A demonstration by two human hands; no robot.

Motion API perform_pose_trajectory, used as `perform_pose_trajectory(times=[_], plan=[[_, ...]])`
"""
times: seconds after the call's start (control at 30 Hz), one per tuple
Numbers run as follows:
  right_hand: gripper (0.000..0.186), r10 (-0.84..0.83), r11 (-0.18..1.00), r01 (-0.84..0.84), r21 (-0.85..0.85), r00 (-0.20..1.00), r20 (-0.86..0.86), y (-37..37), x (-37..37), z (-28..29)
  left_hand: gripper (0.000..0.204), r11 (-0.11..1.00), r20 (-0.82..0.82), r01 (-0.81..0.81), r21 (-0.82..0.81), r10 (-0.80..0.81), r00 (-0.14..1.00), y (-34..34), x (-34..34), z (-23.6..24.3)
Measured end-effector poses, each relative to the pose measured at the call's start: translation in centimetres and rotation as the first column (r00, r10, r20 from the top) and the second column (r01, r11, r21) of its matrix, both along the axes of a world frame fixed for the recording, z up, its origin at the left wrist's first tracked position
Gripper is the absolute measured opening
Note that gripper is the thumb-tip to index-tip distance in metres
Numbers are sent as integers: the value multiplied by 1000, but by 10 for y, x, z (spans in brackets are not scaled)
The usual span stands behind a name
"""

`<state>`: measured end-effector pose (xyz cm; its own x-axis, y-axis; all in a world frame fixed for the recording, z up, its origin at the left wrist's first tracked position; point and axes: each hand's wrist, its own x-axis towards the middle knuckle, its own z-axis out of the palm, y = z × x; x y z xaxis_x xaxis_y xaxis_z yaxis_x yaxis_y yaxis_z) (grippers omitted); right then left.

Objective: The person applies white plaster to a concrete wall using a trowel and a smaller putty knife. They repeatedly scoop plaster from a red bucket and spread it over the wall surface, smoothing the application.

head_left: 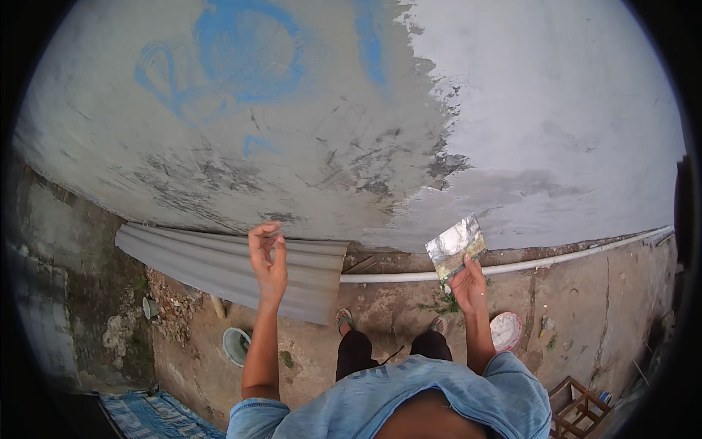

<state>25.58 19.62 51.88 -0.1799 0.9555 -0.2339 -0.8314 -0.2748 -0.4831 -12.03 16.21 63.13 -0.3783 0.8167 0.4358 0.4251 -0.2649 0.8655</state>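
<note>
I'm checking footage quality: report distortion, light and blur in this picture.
Head view: black fisheye vignette, the white pipe bowing toward the rim. Head view: diffuse light, no hard-edged shadows on the wall. Head view: the left hand looks slightly soft, perhaps from motion; the flat board reads fairly crisp.

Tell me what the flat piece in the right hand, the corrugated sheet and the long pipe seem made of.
Flat piece: perhaps thin metal or stiff plastic, patchy finish; white smears hide much of it.
Corrugated sheet: metal or fibre cement, left open by its dull grey, ridged surface.
Long pipe: probably plastic, judging by its smooth, off-white look.
</note>
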Motion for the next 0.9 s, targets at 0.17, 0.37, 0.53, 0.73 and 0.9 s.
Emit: perform_pose_trajectory(times=[0.17, 0.37, 0.53, 0.73, 0.9], plan=[[29, -219, 972, 230, -49, 962, 165, -12, -60, -7, 22, 812, -692, 37, 582, 470, 548, 52, -141, 125], [28, -442, 871, 456, -181, 890, 113, -11, -151, -91, 33, 529, -657, 402, 747, 677, 331, 142, -239, 208], [24, -544, 760, 578, -296, 816, 196, 18, -221, -95, 33, 423, -637, 520, 742, 686, 351, 173, -273, 202], [16, -543, 651, 742, -159, 602, 586, 62, -281, -133, 37, 432, -698, 566, 702, 577, 424, 175, -284, 204], [23, -572, 508, 850, 141, 210, 793, 99, -306, -95, 35, 445, -738, 597, 667, 507, 446, 177, -284, 199]])
